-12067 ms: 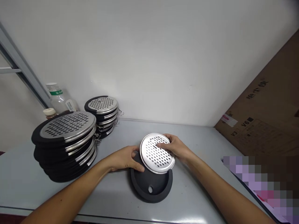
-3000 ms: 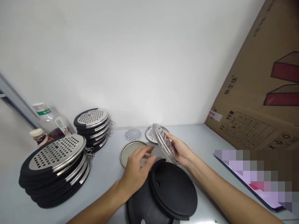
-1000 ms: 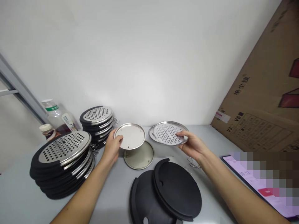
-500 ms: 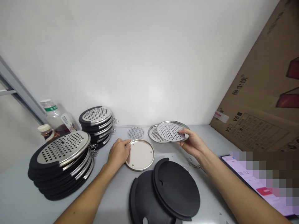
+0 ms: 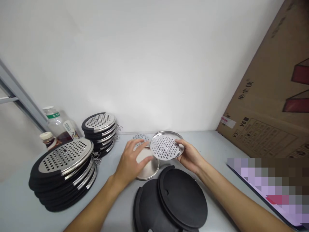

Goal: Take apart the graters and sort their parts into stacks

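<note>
While the right hand (image 5: pixel 191 155) pinched the edge of a round holed metal disc (image 5: pixel 165 146) between thumb and fingers, the left hand (image 5: pixel 131 162) was spread open just left of it, above a pale round metal tray (image 5: pixel 149 169); whether its fingers touched the tray could not be told. The disc, having no long axis, was held tilted over the tray's far side, closer to the right hand, with black round plates (image 5: pixel 182 198) on the table (image 5: pixel 212 141) nearby
</note>
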`<state>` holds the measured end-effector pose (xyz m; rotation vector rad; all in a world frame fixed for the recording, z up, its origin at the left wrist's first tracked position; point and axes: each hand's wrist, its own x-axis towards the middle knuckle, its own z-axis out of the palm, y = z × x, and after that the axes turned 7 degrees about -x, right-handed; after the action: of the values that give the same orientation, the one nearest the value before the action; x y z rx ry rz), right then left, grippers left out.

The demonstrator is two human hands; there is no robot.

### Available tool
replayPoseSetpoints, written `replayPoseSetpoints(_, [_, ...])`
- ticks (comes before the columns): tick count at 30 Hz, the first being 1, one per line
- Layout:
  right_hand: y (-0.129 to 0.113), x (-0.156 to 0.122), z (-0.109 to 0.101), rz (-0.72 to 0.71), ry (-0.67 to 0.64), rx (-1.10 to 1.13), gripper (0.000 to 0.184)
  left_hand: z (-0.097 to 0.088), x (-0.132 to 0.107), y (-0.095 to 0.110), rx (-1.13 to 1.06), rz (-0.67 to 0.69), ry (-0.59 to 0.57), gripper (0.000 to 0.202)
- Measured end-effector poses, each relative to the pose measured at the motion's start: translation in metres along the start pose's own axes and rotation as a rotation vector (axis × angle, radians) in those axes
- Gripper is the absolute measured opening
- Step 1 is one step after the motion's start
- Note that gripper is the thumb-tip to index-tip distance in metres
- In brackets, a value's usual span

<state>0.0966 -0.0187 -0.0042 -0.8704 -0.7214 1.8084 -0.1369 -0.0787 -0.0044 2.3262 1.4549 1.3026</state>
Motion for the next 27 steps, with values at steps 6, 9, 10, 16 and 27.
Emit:
replayPoseSetpoints(6, [0.014,-0.012,0.014,0.074,-0.239,0.015,0.026,0.0,-0.002,0.018,-0.318,0.099,-0.188,0.033])
replayPoseSetpoints(9, [0.015,-0.012,0.014,0.052,-0.249,-0.038,0.028,-0.005,-0.002,0.01,-0.459,-0.007,-0.134,0.024])
replayPoseSetpoints(10, [0.015,-0.012,0.013,0.051,-0.246,-0.058,0.027,-0.007,-0.001,0.008,-0.47,-0.028,-0.123,0.024])
replayPoseSetpoints(16, [0.012,-0.008,0.007,0.042,-0.199,-0.166,0.023,-0.013,0.005,0.007,-0.564,-0.231,-0.063,0.016])
replayPoseSetpoints(27, [-0.011,0.037,-0.039,-0.199,0.194,-0.147,0.028,0.005,0.052,-0.07,-1.069,-0.966,0.468,0.012])
